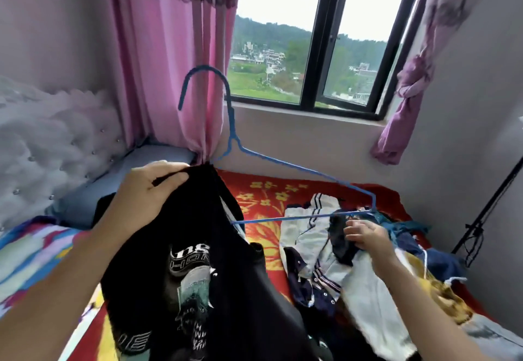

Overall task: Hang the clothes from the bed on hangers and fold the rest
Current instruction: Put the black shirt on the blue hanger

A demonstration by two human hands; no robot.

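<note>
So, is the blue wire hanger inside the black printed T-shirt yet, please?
Partly in: the blue wire hanger enters the black printed T-shirt under the left hand; its other end shows bare.

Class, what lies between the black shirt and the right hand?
The bottom bar of the hanger spans that gap, above the bedspread and a white garment, in the head view.
</note>
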